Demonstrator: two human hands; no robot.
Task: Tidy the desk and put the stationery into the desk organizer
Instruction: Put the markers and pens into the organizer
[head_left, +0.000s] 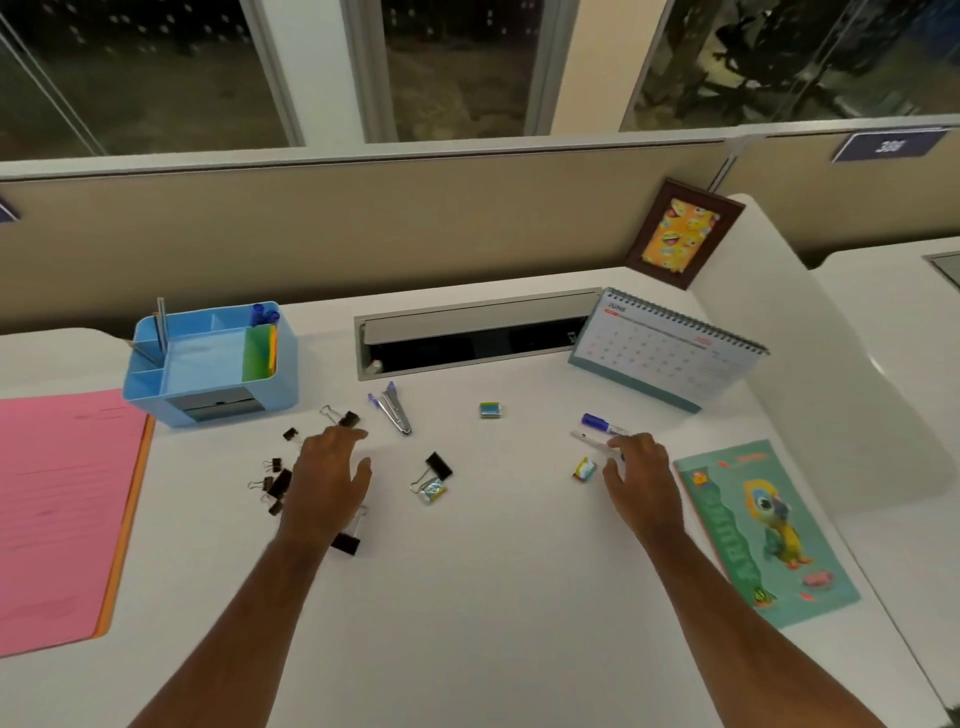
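White desk (493, 597) – both grips spread, empty; right grip (641, 480) by marker (602, 424)

The bench (493, 597) is white. The organizer (210, 364) is light blue, the folder (62, 509) pink with an orange edge. The clips (439, 466) are black, the marker (602, 423) blue, the notebook (763, 530) teal with a yellow parrot.

Open hands (327, 478) over scattered binder clips (275, 483)
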